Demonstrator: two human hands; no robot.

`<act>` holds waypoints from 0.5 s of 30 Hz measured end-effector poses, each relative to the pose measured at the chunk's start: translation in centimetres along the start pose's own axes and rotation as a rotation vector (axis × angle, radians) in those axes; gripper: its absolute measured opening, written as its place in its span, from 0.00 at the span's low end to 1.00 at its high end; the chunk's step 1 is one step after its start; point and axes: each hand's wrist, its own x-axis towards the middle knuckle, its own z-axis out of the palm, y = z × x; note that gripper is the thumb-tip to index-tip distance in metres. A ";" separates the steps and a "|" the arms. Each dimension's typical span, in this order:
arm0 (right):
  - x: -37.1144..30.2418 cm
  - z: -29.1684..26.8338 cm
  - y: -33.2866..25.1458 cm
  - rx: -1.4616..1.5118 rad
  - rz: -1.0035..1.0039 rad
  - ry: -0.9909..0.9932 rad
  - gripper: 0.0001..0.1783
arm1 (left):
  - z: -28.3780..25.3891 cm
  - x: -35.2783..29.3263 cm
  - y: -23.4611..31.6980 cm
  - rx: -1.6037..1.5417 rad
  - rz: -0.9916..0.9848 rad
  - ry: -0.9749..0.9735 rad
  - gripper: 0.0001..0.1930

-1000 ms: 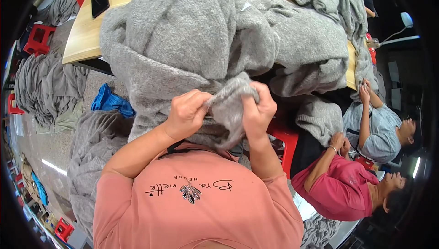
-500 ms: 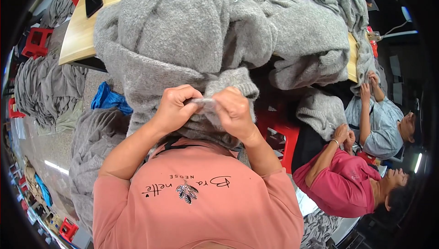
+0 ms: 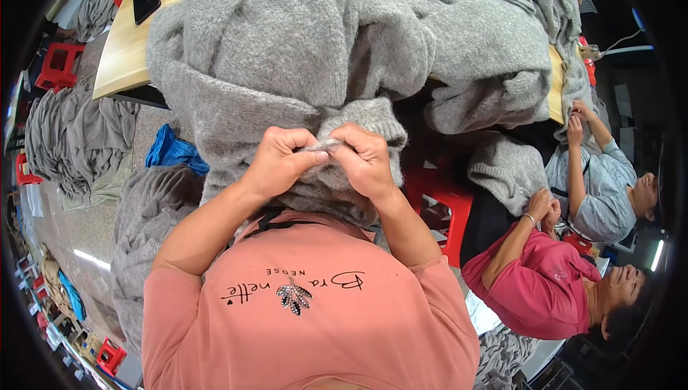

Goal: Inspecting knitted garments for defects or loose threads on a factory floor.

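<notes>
At twelve o'clock from our shirt (image 3: 315, 343), our left hand (image 3: 278, 163) and right hand (image 3: 365, 161) are both pinching some grey knit (image 3: 374, 118). We've also got a phone (image 3: 147, 0) on the table (image 3: 118, 60), around ten o'clock.

Grey knit heap (image 3: 265, 39) blocks beyond hands (image 3: 276, 164). Open right of them, down to red stool (image 3: 456, 222). Free worktop (image 3: 118, 68) strip ahead-left, phone (image 3: 147, 0) on it.
</notes>
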 end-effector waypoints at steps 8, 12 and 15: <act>-0.3 0.1 -0.5 -0.118 -0.117 0.076 0.03 | 0.7 0.7 -0.4 -0.130 -0.043 -0.064 0.03; -0.7 -0.2 -0.3 -0.130 -0.129 0.094 0.03 | 0.9 1.0 0.3 -0.035 -0.027 0.010 0.05; -0.7 -0.4 -0.2 -0.062 -0.073 0.049 0.03 | 0.9 0.8 0.1 -0.187 0.030 0.093 0.05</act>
